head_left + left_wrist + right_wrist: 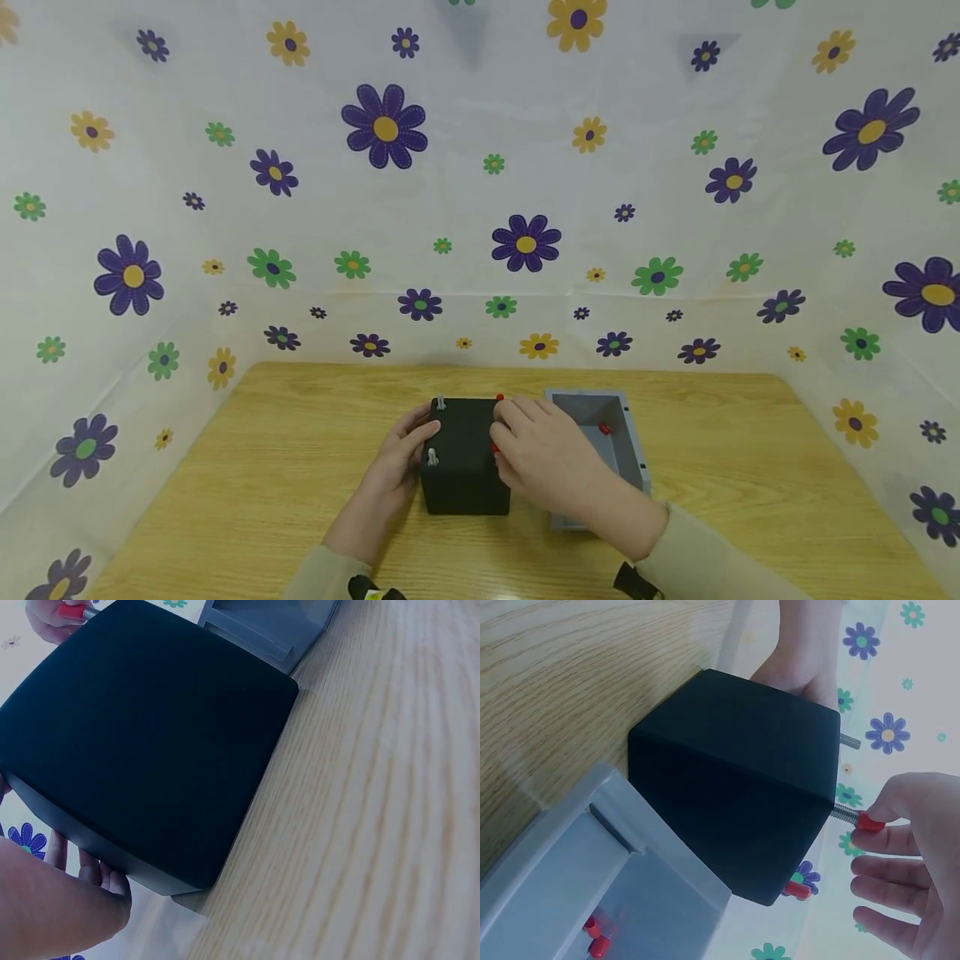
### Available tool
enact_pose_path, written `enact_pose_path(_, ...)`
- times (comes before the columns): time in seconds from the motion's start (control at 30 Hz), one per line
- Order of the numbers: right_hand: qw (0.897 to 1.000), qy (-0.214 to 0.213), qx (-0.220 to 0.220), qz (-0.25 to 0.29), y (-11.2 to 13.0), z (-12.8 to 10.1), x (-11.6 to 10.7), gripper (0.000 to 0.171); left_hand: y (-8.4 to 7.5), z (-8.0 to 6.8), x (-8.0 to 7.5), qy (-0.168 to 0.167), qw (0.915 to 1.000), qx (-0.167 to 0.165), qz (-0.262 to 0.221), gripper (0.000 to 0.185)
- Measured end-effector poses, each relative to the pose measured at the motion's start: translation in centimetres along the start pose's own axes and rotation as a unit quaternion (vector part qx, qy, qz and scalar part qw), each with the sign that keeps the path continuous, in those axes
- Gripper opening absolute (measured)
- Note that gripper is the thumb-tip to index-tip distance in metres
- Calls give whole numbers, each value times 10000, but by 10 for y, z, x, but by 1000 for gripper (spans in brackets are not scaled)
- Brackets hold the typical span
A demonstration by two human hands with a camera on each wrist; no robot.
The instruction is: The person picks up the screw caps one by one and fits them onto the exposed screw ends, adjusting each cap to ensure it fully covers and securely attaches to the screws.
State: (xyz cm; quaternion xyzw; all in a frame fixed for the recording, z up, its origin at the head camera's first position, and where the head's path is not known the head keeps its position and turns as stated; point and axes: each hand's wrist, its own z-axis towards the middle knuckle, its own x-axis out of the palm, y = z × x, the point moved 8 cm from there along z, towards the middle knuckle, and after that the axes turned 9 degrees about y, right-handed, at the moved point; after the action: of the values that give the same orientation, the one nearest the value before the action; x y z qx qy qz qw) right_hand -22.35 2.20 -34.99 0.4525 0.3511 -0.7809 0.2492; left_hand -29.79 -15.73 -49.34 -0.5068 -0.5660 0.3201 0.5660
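A black box (pixel 467 492) stands on the table with metal threaded posts upright at the corners of its top. My left hand (pixel 397 467) holds its left side, thumb over the top edge and fingers along the side. At the near right corner, my right hand (pixel 543 454) pinches a red cap (pixel 871 821) between thumb and forefinger, on the end of a threaded post (pixel 844 814). Another red cap (pixel 797 889) covers the far right post. Both left posts, including the near one (pixel 432 457), are bare metal.
A grey bin (pixel 636 442) stands just right of the box, partly behind my right forearm. Small red caps (pixel 599 946) lie inside it. Wood-grain table (pixel 300 433) spreads around them, with a flower-patterned cloth (pixel 450 200) at the back and sides.
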Motion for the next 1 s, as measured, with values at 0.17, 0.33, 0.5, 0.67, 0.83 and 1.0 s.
enact_pose_path(0.17,9998,200,32,46,-1,-1,4,18,0,2,-1,-71,9999,43,-63,61)
enact_pose_path(0.33,9994,350,38,71,-1,-3,9,19,-1,1,0,-69,10000,11,-24,61)
enact_pose_path(0.5,9995,311,6,53,-2,-5,9,20,-1,0,0,-52,10000,21,-38,61)
enact_pose_path(0.67,9997,221,-30,111,-2,-6,7,21,-2,1,0,-90,9999,34,-37,60)
enact_pose_path(0.83,9998,143,-77,141,-2,-6,2,19,-1,1,0,-114,9999,13,-20,60)
enact_pose_path(1.0,9997,71,-134,203,-2,-7,-2,18,-3,1,0,-113,9999,39,-19,60)
